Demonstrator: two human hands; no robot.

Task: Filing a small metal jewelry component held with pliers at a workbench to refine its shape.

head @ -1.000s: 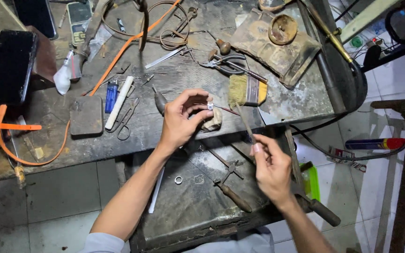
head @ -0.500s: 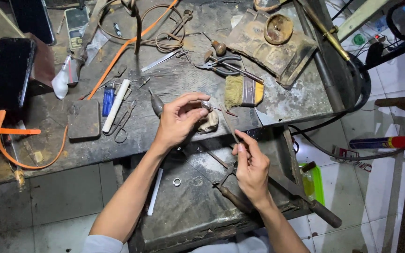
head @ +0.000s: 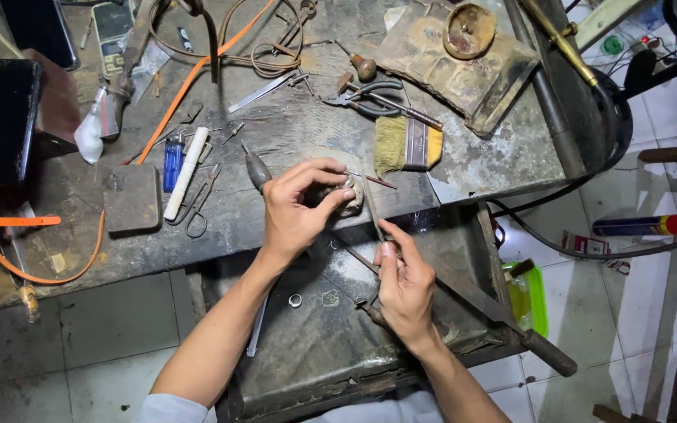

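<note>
1. The left hand (head: 295,207) is raised over the bench edge, back toward the camera, wrist slightly bent.
2. Its thumb and forefinger curl toward each other in a pinch at the fingertips (head: 344,188); the other fingers fold in beneath.
3. The left forearm runs bare from the lower left, up and to the right, with a pale sleeve at the elbow.
4. The right hand (head: 405,286) sits lower and to the right, close to the left hand but apart from it.
5. Its forefinger and thumb stretch upward, pinched together; the remaining fingers are loosely curled.
6. The right forearm comes in from the bottom edge, angled up and left.
</note>
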